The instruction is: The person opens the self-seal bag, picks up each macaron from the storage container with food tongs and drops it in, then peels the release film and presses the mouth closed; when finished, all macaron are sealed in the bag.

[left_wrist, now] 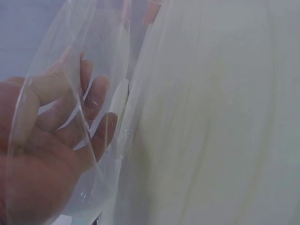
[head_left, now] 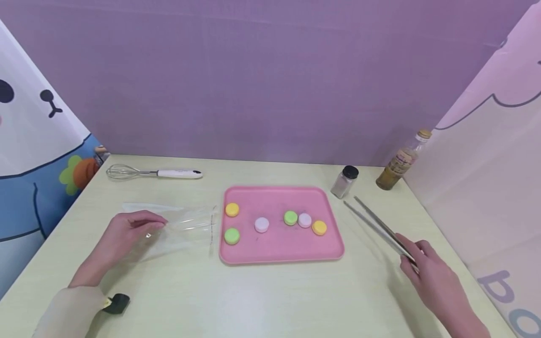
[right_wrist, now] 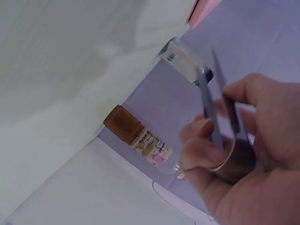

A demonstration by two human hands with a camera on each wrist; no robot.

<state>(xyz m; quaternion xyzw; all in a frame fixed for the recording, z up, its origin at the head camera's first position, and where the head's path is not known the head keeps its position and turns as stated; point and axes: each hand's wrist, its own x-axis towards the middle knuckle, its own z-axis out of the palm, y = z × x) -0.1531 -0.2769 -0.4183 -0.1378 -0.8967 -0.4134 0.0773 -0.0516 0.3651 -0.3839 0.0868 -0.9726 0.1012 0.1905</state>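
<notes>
My left hand pinches the edge of a clear plastic bag between thumb and fingertips, left of the pink tray. In the left wrist view the bag hangs in front of the fingers, which show through it. My right hand grips metal tongs near their bent end. Their two arms stand slightly apart, pointing up and left, with nothing between the tips. On the pink tray lie yellow, green and lavender macarons, two of each colour.
A small jar with a black lid stands just beyond the tongs' tips. Behind it to the right is a corked bottle of brown liquid. A whisk lies at the back left. Purple cloth rises behind the table.
</notes>
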